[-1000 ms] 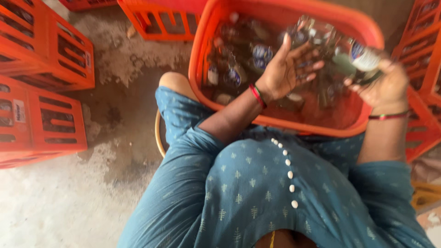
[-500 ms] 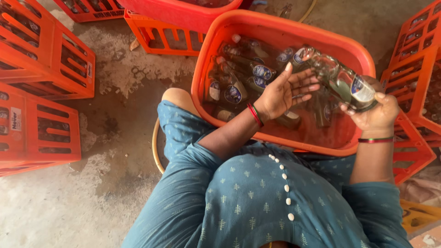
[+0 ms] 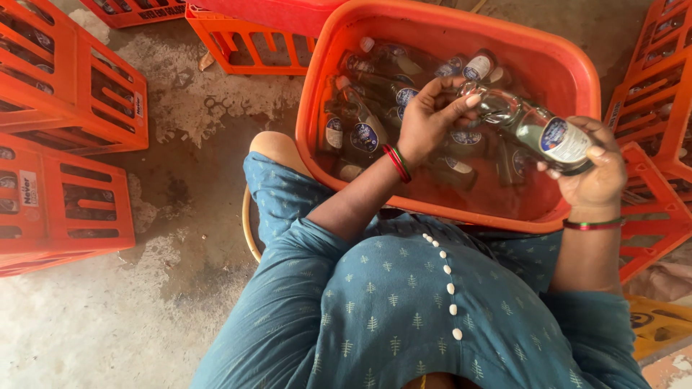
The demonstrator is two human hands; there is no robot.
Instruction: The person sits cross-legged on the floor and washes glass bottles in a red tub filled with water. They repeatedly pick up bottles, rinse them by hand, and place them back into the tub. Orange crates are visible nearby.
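My right hand (image 3: 595,173) grips a clear glass bottle (image 3: 537,133) with a blue and white label, held on its side above the orange tub (image 3: 569,65). My left hand (image 3: 429,115) pinches the bottle's neck end with thumb and fingertips. Red and green bangles sit on both wrists. Inside the tub lie several more labelled glass bottles (image 3: 364,126) in water. I sit close behind the tub in a teal dotted dress.
Orange plastic crates stand around me: two stacked at the left (image 3: 65,151), one behind the tub (image 3: 249,39), more at the right (image 3: 652,144). The concrete floor (image 3: 180,144) is wet and stained. A yellow object (image 3: 659,320) lies at the lower right.
My left hand went from open and spread over the tub to closed on the neck of the bottle. The right hand brought the bottle lower and nearer to me.
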